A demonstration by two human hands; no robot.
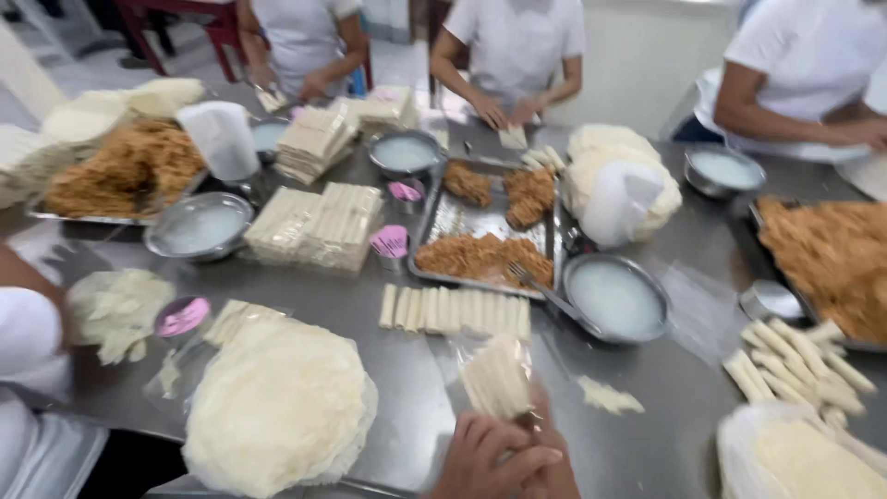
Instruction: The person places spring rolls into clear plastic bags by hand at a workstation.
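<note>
The bundle of rolled wrappers [497, 374] sits in a clear plastic bag [480, 356], held up just above the steel table [416, 407] at the near edge. Both hands meet under it — the left hand [485, 457] wraps around the lower end with fingers curled, and the right hand [550, 453] lies pressed against it from the other side, mostly hidden; it seems to grip the same bundle, though its fingers are not clear.

Just beyond the hands lies a row of finished rolls [457, 310], side by side. Farther out stands a metal tray of shredded filling [485, 254] with a fork [536, 282] in it, and to the right of that a bowl of white paste [614, 296]. A loose scrap of wrapper [610, 397] lies close on the right. To the left of the hands rests a big stack of round wrappers [277, 407].

To bag the rolls well, I judge it best to keep them level and squeezed lightly — a hard clench would likely crush the soft skins, and a tilt could let them slide out of line.

Across the table, other people's hands [504, 113] work at their own wrappers.
</note>
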